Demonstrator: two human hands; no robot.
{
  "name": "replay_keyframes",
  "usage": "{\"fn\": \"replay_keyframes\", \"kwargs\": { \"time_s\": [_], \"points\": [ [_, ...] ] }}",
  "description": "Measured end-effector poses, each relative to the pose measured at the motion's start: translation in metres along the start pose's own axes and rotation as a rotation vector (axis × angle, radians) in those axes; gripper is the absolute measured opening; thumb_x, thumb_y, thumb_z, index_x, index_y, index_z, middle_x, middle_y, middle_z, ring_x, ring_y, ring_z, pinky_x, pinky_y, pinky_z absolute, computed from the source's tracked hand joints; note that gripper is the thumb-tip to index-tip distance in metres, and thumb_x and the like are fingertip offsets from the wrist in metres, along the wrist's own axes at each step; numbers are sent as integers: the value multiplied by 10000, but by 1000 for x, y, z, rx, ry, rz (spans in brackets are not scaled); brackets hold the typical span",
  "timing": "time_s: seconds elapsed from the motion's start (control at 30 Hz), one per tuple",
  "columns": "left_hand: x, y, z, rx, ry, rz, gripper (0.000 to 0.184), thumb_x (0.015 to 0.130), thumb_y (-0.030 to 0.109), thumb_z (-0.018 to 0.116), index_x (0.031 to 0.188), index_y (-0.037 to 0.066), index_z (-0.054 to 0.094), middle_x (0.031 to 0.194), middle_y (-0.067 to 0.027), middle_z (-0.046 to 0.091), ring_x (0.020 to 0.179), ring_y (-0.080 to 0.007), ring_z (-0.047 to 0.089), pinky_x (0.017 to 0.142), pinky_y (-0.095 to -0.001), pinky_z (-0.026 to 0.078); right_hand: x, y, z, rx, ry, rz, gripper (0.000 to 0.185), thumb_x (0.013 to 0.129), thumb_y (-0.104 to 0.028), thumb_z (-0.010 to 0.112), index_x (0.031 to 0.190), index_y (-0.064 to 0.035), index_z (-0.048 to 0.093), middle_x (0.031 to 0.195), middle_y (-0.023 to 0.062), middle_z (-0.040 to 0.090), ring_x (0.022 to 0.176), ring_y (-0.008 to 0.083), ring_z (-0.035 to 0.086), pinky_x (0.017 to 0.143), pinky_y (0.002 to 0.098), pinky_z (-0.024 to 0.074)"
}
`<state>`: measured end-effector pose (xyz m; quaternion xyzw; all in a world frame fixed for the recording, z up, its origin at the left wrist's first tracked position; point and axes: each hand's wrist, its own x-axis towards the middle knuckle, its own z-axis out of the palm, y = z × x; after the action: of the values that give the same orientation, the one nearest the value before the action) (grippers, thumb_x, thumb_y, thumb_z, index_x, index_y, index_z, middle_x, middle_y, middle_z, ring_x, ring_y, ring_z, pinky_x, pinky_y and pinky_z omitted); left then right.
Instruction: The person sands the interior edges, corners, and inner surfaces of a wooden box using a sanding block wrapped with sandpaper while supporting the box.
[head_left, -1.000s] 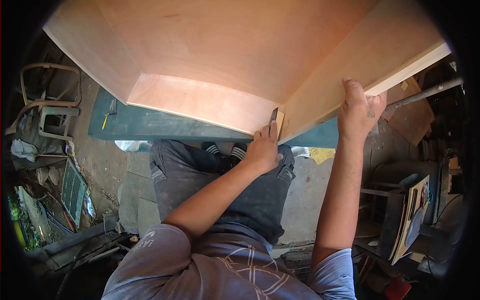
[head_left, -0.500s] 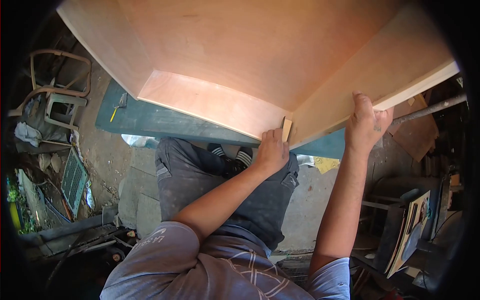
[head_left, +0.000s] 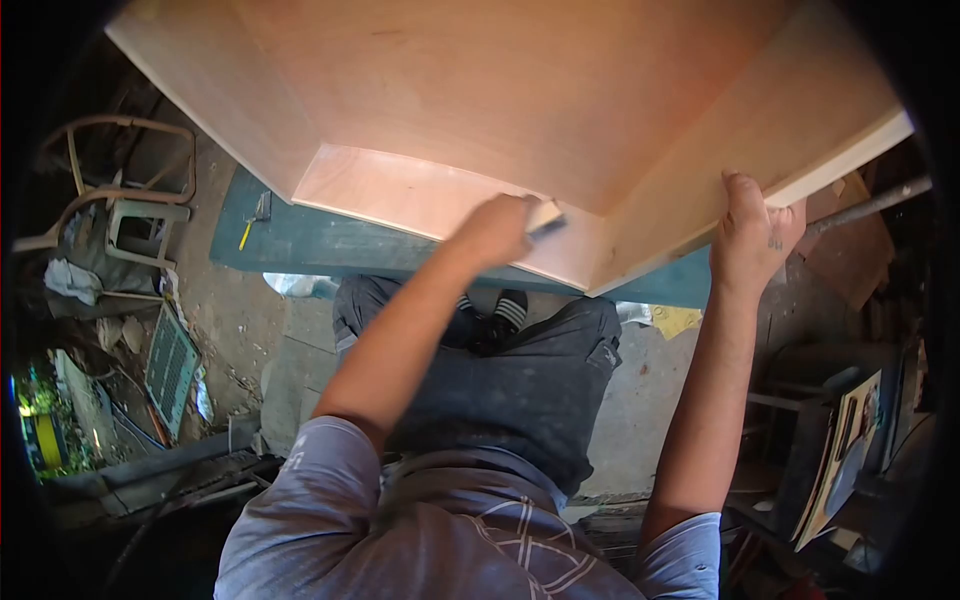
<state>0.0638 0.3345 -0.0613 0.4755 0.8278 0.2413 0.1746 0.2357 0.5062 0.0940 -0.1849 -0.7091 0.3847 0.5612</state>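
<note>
A large open box of pale wood [head_left: 450, 110] fills the top of the view, its panels meeting at inner corners. My left hand [head_left: 497, 232] is closed around a small sanding block [head_left: 545, 220], light wood with a dark face, held at the inner side of the near panel [head_left: 375, 185]. The hand is a little blurred. At the right, my right hand [head_left: 755, 235] grips the edge of the side panel [head_left: 830, 165], thumb on the inner face; its fingers are mostly hidden behind the edge.
Under the box is a dark green tabletop [head_left: 270, 235], where a yellow-handled scraper [head_left: 252, 220] lies. To the left are a metal chair frame [head_left: 125, 120], a pale stool [head_left: 145, 225] and a green crate-like panel [head_left: 173, 370]. Boards [head_left: 840, 460] lean at the right.
My left hand has moved the sanding block left and away from the right corner, along the near panel. My right hand keeps its hold on the side panel. The view has shifted slightly.
</note>
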Motion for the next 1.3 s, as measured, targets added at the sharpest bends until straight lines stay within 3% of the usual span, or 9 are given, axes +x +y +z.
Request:
{"fn": "replay_keyframes", "kwargs": {
  "time_s": [0.23,0.33,0.67,0.87,1.0,1.1,1.13,1.17,1.3],
  "points": [
    [-22,-88,-10,274,-57,176,569,774,33,688,1339,78,636,1212,-186,669,1152,-396,603,1004,-489,501,1,-1,4,10,25,18,253,828,-30,645,1071,41,645,962,58,685,862,154,628,814,292,497],
    [-27,-87,-2,289,112,242,552,812,48,714,1355,93,623,1236,-155,667,1186,-358,595,1028,-486,460,12,2,-1,62,4,20,264,813,-21,650,1067,50,652,948,63,685,847,148,629,799,289,497],
    [-53,-169,-49,413,207,63,477,859,140,745,1328,210,689,1169,-75,701,1163,-292,617,1031,-514,408,45,34,16,75,-22,26,184,767,-69,683,923,28,691,825,25,681,742,120,604,714,281,485],
    [-3,-52,74,361,260,296,411,900,211,687,1306,268,712,1094,-65,710,1108,-266,650,1067,-562,407,28,32,14,3,43,24,186,779,-67,698,932,38,691,838,45,696,749,141,624,734,286,501],
    [-6,-23,79,309,196,351,438,909,203,659,1328,327,694,1142,-52,708,1154,-257,636,1127,-646,342,17,32,8,-87,29,-16,203,793,-82,700,952,43,691,862,59,710,769,152,639,755,296,511],
    [-30,-129,21,490,246,179,467,932,110,612,1354,300,673,1200,-59,701,1216,-239,610,1143,-655,318,17,35,8,-111,20,-49,202,797,-87,697,950,43,685,866,58,708,778,156,640,758,299,512],
    [-34,-183,-3,219,173,37,492,925,79,609,1355,311,671,1195,-64,716,1208,-250,616,1096,-637,353,15,33,9,-110,7,-59,203,798,-89,696,949,44,681,867,57,707,782,159,640,760,300,512],
    [-56,-204,-28,469,292,-21,480,913,81,622,1328,311,690,1128,-66,726,1200,-253,624,1039,-605,391,14,32,10,-110,9,-50,203,798,-89,696,949,44,681,867,57,707,782,159,640,760,300,512],
    [-55,-194,-28,434,304,-33,455,912,135,662,1330,313,694,1095,-59,714,1162,-257,629,1068,-617,379,19,44,10,-311,-45,-136,224,809,-123,703,957,44,717,955,100,721,894,218,670,849,306,498]
  ]
}}
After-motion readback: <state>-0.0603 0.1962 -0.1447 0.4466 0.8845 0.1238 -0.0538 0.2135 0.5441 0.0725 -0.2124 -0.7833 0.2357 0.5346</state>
